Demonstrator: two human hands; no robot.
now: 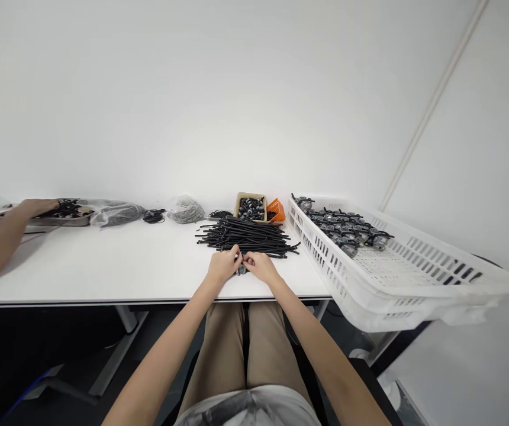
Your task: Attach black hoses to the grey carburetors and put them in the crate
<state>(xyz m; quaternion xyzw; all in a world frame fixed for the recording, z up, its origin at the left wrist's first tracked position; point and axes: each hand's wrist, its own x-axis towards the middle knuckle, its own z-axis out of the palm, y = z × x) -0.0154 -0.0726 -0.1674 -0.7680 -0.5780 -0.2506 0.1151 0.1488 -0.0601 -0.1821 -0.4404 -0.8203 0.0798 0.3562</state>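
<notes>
My left hand [224, 264] and my right hand [258, 266] meet over the white table [148, 266], close to its front edge. The fingers of both are pinched together around a small grey and black part [241, 270], mostly covered by the fingertips, so its kind cannot be made out. Just beyond my fingers lies a wide pile of thin black tubes [248, 235], roughly side by side. Behind the pile stands a tan basket [237, 207] with many small black and grey round parts in it.
An orange basket [279, 208] leans beside the tan one. On the right, a large white crate [370, 307] holds assembled pieces and overhangs the table edge. Plastic bags [185, 210] lie along the wall. At left, another person's hand [36, 207] reaches into a metal tray [77, 220].
</notes>
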